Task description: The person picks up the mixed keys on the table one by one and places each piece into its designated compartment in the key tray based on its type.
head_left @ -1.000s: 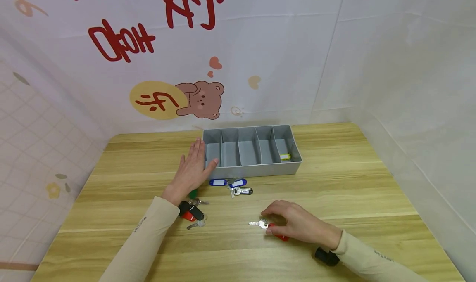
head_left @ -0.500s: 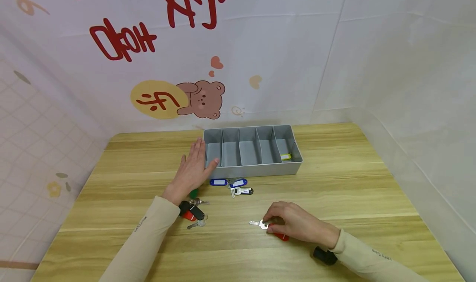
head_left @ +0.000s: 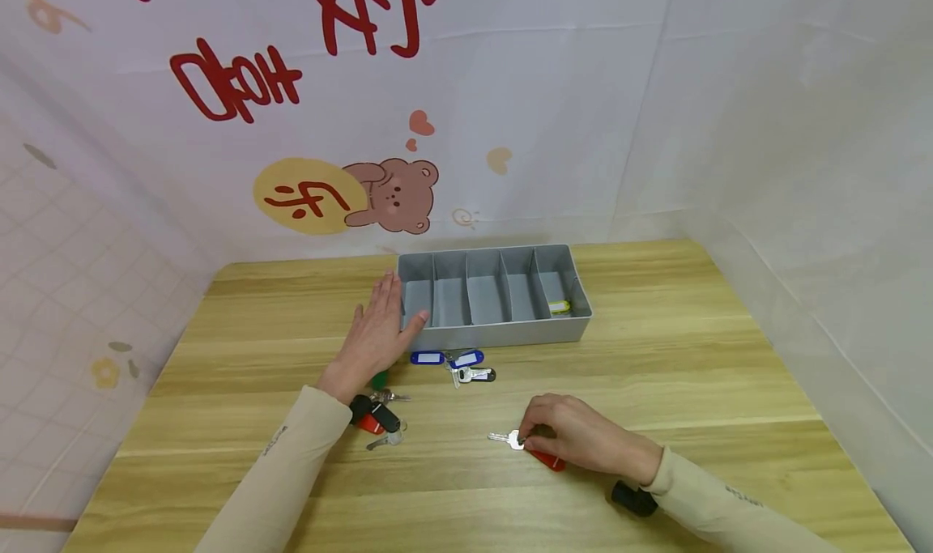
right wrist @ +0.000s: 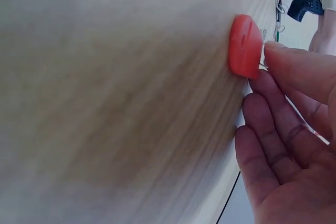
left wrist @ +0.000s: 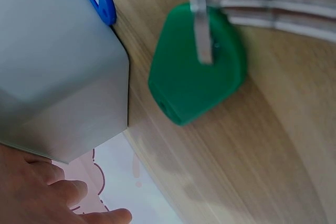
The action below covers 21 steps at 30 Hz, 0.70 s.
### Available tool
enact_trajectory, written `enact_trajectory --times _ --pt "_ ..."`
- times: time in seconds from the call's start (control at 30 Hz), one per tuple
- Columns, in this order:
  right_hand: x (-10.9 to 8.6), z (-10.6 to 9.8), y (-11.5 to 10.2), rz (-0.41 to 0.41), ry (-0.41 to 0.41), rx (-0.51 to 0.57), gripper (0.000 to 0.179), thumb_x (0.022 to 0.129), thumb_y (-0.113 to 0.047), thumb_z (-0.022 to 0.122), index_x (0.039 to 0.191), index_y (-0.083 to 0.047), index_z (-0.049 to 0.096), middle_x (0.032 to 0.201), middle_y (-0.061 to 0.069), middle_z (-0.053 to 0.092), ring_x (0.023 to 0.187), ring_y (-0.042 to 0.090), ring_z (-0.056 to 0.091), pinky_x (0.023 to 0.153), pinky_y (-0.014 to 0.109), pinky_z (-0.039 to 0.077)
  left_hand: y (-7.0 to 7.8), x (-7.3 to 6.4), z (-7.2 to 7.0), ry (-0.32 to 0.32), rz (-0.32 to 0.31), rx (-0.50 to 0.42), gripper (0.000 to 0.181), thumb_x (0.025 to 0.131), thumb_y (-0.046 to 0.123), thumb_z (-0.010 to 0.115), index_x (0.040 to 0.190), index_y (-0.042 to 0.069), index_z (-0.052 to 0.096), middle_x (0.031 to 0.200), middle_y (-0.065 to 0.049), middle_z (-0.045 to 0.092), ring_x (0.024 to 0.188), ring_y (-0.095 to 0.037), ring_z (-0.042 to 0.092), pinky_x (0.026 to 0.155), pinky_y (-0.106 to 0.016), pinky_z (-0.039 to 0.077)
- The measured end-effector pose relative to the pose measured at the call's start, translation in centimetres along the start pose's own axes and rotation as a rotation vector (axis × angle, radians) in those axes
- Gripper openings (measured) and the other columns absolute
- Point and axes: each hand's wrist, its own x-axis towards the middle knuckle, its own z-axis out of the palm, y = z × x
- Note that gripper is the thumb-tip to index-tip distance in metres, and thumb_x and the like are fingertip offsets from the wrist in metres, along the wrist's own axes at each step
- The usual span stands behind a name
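In the head view my left hand [head_left: 375, 318] lies with straight fingers along the left end of a grey five-slot divided tray [head_left: 503, 334], its thumb over the front rim. My right hand [head_left: 583, 438] is low over the table at front right. Its thumb and fingertips pinch a silver key [head_left: 501, 438] at the head, by the ring. The key's red tag [head_left: 548, 460] sticks out below the thumb; the right wrist view shows this red tag [right wrist: 245, 46] close at the tabletop. A yellow tag [head_left: 559, 307] lies in the tray's rightmost slot.
Blue-tagged keys [head_left: 427, 358] and a key with a black tag [head_left: 483, 374] lie before the tray. By my left forearm are a green tag [left wrist: 197, 72], a black tag [head_left: 385, 416] and more keys. A printed curtain [head_left: 510, 91] hangs behind the table.
My right thumb and fingers have closed together at the key's head, where a gap showed before. My left hand has stayed against the tray.
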Motion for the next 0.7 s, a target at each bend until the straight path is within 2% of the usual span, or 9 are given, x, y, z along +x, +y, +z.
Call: enact_trajectory --times 0.3,0.47,0.7 --pt "0.0 -0.2 0.2 -0.006 0.044 0.020 0.009 0.094 -0.013 0.077 0.094 -0.022 0.075 0.094 -0.019 0.065 0.085 -0.003 0.059 0.078 0.022 0.055 -0.2 0.1 0.1 0.012 0.011 0.007 0.094 0.106 0.064 0.037 0.164 -0.004 0.007 0.173 -0.018 0.001 0.158 -0.039 0.007 0.116 -0.073 0.017" --pt "-0.3 -0.5 0.1 -0.035 0.103 0.045 0.010 0.094 -0.010 0.077 0.095 -0.020 0.074 0.093 -0.018 0.067 0.082 -0.003 0.060 0.074 0.021 0.055 -0.2 0.0 0.2 0.021 0.017 0.012 0.093 0.106 0.063 0.037 0.163 -0.005 0.008 0.173 -0.019 0.002 0.158 -0.039 0.008 0.116 -0.074 0.018" --pt "-0.6 -1.1 -0.2 -0.056 0.178 0.081 0.015 0.094 -0.008 0.077 0.096 -0.023 0.073 0.095 -0.019 0.069 0.088 -0.001 0.065 0.077 0.025 0.057 -0.1 0.0 0.1 0.005 0.008 0.011 0.093 0.106 0.064 0.036 0.164 -0.003 0.007 0.173 -0.017 0.000 0.158 -0.038 0.007 0.117 -0.073 0.018"
